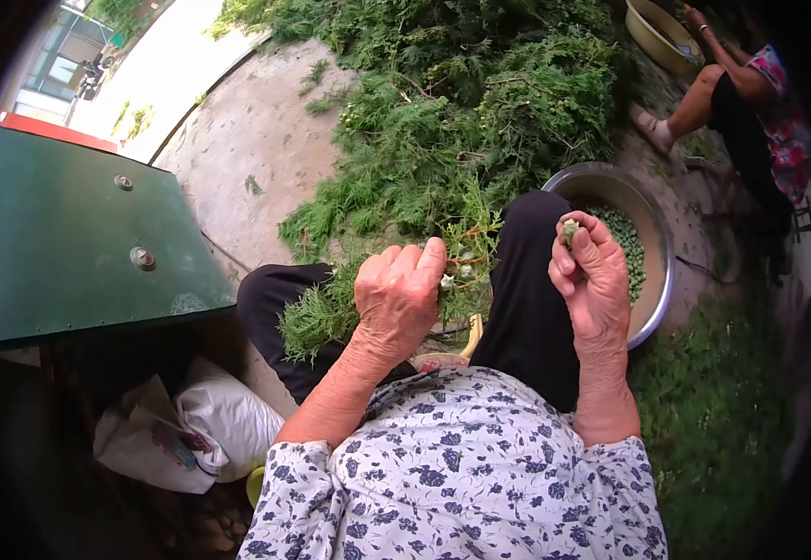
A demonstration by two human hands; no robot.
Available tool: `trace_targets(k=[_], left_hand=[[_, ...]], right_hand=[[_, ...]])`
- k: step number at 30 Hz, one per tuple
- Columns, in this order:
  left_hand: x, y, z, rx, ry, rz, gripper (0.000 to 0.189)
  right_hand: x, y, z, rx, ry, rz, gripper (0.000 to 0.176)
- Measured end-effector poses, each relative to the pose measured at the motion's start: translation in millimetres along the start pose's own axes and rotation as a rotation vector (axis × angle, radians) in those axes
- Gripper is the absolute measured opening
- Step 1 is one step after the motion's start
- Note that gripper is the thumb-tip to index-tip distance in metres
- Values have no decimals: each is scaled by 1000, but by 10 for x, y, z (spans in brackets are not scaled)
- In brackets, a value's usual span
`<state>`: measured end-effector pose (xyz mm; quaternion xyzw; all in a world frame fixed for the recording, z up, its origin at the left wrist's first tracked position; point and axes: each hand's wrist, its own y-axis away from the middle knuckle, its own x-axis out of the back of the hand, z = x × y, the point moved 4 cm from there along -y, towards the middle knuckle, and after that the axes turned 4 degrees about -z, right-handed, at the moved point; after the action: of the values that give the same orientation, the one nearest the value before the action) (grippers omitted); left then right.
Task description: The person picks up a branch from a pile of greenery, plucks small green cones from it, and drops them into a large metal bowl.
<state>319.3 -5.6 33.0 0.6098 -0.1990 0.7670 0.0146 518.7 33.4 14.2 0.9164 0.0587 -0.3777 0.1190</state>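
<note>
My left hand (399,294) is closed round a leafy green conifer sprig (317,322), whose feathery ends stick out on both sides of the fist above my lap. A few pale green cones (465,271) show on the twigs just right of the fist. My right hand (596,280) is raised over my right thigh, with a small green cone (570,230) pinched between thumb and fingertips. Behind and right of that hand stands a wide metal basin (659,210), partly filled with many small green cones (622,238). My wrist covers part of it.
A big heap of cut conifer branches (480,121) lies ahead on the concrete. Another person (751,84) sits at the upper right beside a yellowish basin (667,42). To the left stands a green metal box (69,243), with white sacks (200,425) below it. Green clippings (704,401) cover the right-hand ground.
</note>
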Motion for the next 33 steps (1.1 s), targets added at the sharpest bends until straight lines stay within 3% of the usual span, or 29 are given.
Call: trace_targets(k=[4,5,6,8,9,10,13,15,16,18,20,29,33], left_hand=[[41,-34,-27,-4,-35,47,23],[43,-39,-32,-2,-38,49,22],[38,-42,-34,-1,-37,48,22],[18,-55,-28,-8,-58,48,18],[4,-55,-21,-9,-58,46,18],[-13,-57,-6,-11,-63,41,16],[-40,-110,44,-22,-80,38,14],[-52,-112,67,-27,-93,30,13],[-60,-125,78,-34,-101,36,13],[-69,-140,104,-41,-110,43,12],[-60,-134,112,-33,-100,35,12],[-107,-84,38,11,8,25,12],[-36,-104,101,-1,40,53,13]], right_hand=[[868,1,-288,243,549,270,20],[1072,19,-376,256,1080,297,28],[1236,15,-382,255,1081,297,28],[1443,47,-432,247,1675,567,33],[1415,44,-448,255,1752,592,29],[1382,47,-442,252,1750,596,29],[771,92,-451,561,1517,467,20],[253,123,-272,322,958,245,16],[8,138,-162,290,833,82,12],[-368,168,21,202,901,-116,11],[-562,128,191,415,1075,-235,19],[-559,102,412,295,1036,-270,14],[-439,158,449,111,777,-245,11]])
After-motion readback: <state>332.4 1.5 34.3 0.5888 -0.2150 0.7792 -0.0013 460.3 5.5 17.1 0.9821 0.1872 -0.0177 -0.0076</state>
